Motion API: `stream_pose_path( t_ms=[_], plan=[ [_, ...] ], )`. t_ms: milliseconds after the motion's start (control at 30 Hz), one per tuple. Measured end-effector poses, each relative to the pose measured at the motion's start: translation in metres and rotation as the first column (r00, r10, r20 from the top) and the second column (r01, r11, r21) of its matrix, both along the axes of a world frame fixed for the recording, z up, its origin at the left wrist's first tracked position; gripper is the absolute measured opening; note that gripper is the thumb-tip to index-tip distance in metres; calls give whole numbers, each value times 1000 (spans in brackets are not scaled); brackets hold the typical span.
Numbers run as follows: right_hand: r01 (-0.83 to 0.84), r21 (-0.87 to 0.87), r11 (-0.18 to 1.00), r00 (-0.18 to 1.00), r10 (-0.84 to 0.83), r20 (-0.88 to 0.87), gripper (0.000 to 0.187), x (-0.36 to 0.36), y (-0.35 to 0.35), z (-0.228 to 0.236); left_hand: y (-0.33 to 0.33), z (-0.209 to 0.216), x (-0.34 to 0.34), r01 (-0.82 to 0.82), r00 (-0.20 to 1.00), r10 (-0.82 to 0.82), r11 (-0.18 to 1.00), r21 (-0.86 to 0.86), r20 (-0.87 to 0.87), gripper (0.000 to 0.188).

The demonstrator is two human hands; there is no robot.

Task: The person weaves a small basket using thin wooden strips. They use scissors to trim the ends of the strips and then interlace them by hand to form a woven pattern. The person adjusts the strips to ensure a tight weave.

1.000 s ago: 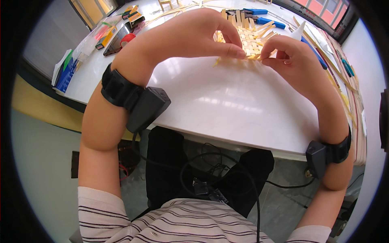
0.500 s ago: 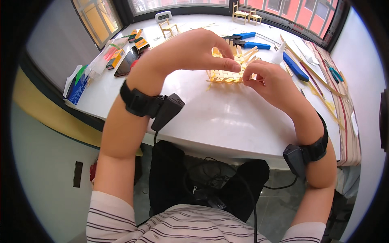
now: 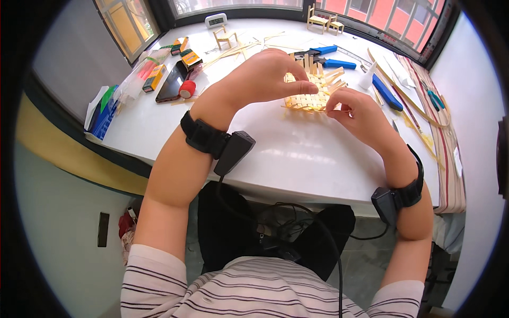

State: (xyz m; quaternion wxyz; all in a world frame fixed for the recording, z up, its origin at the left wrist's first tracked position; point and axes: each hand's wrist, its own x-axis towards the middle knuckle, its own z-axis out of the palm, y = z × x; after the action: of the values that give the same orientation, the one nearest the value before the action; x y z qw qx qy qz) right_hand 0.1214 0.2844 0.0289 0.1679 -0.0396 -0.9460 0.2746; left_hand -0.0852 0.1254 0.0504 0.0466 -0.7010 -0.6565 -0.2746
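Note:
A small piece woven from pale bamboo-like strips (image 3: pixel 306 99) is on the white table, with loose strip ends sticking out at its far and right sides. My left hand (image 3: pixel 268 76) arches over its left part. Its thumb and index finger curve toward each other on the weave, and the other fingers are hidden behind the hand. At the near right corner my right hand (image 3: pixel 356 109) is closed in a pinch on a strip end. Just beyond the weave lie blue-handled pliers (image 3: pixel 330 63).
Miniature chairs (image 3: pixel 225 38) stand at the back. Loose strips (image 3: pixel 241 49), a red roll (image 3: pixel 187 89), a phone (image 3: pixel 170 82) and small boxes (image 3: pixel 154 78) lie left. A white glue bottle (image 3: pixel 367 77), a blue-handled tool (image 3: pixel 387 93) and scissors (image 3: pixel 436 98) lie right.
My head view has shifted slightly. The left hand and forearm sit further right and lower in the picture, uncovering the red roll. Both hands stay at the woven piece.

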Motion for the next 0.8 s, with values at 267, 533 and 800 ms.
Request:
stream_pose_path(
  t_ms=[267, 533, 800],
  plan=[
    [-9, 5, 1000, 1000, 9, -13, 10, 0, 0, -3, -1, 2, 4, 2, 999, 2, 997, -80, 45, 32],
    [-15, 6, 1000, 1000, 15, -22, 8, 1, 1, -3, 0, -1, 4, 74, 997, -74, 997, -36, 3, 29],
    [-98, 264, 960, 993, 110, -32, 5, -14, -2, 3, 5, -7, -3, 97, 995, -97, 995, -25, 22, 39]
  ],
)
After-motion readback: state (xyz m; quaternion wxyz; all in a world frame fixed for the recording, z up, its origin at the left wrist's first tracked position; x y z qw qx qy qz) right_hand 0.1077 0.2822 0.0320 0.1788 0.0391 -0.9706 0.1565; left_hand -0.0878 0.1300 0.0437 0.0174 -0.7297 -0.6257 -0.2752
